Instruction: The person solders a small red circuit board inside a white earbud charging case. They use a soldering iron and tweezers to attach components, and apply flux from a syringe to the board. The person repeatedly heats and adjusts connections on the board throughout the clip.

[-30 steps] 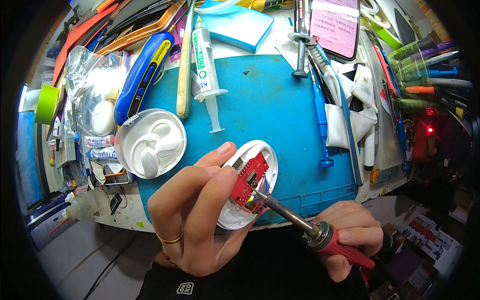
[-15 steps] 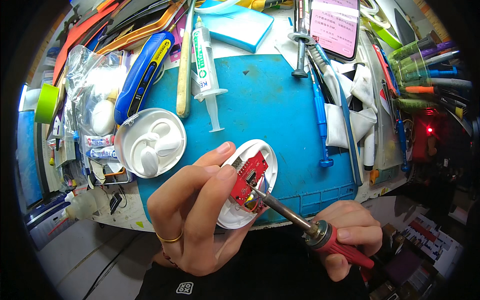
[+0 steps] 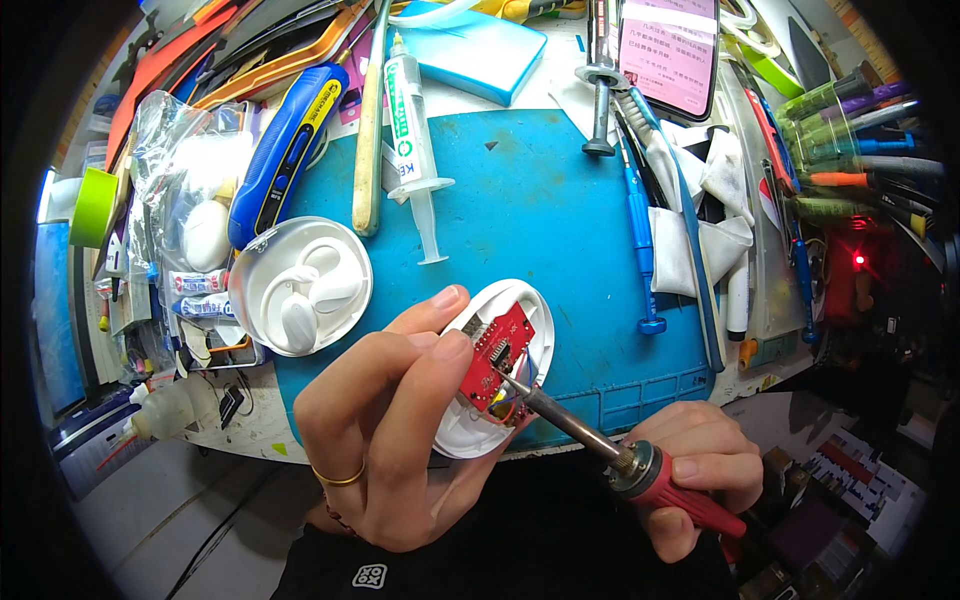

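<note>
Gripped by its left rim in my left hand (image 3: 390, 430) is a white oval case half (image 3: 470, 437), tilted above the front of the mat. A red circuit board (image 3: 511, 332) sits inside it, with thin coloured wires along its lower right edge. My right hand (image 3: 700, 470) is closed round the red handle of a soldering iron (image 3: 578, 428). The iron's tip meets the board, or hovers just over it, beside a small row of metal pins. Left of my left hand, a round white earbud case (image 3: 352, 262) lies with two white earbuds (image 3: 298, 322) in it.
On the blue mat (image 3: 500, 210) rests a syringe (image 3: 410, 140), with a blue utility knife (image 3: 290, 150) to its left. A blue screwdriver (image 3: 642, 240), a brush (image 3: 675, 190) and a phone (image 3: 668, 60) lie at right. Pens (image 3: 860, 145) crowd the far right.
Both hands, the case half and the soldering iron hold almost the same place. The iron's tip has shifted very slightly at the board.
</note>
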The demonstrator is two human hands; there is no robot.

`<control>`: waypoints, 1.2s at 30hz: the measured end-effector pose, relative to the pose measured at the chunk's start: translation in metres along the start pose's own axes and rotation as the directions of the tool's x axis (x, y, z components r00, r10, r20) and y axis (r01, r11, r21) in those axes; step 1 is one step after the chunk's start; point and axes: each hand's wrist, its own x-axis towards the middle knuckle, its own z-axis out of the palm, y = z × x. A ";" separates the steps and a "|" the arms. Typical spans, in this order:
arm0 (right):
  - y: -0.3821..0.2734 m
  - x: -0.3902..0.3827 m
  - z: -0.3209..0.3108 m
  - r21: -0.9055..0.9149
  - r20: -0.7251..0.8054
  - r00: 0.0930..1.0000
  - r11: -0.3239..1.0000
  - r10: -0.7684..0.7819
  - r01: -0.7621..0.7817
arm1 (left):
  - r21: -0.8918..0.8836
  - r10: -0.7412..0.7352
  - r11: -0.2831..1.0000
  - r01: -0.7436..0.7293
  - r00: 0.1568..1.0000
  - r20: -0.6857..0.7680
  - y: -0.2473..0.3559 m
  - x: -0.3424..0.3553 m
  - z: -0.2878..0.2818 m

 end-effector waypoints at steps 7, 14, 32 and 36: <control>0.000 -0.001 0.000 0.038 -0.011 1.000 0.999 0.014 -0.013 | -0.004 -0.011 1.000 0.011 1.000 0.002 0.000 -0.001 -0.001; 0.001 0.000 0.002 0.007 -0.011 1.000 1.000 -0.009 0.009 | 0.008 -0.014 1.000 0.014 1.000 -0.013 0.001 -0.001 0.001; 0.001 0.001 0.000 0.000 0.010 1.000 1.000 -0.002 0.002 | 0.014 -0.012 1.000 0.012 1.000 -0.002 0.001 0.000 0.000; 0.000 0.001 0.002 -0.007 -0.014 1.000 1.000 -0.006 0.006 | 0.025 -0.005 1.000 0.005 1.000 -0.007 0.001 0.001 0.000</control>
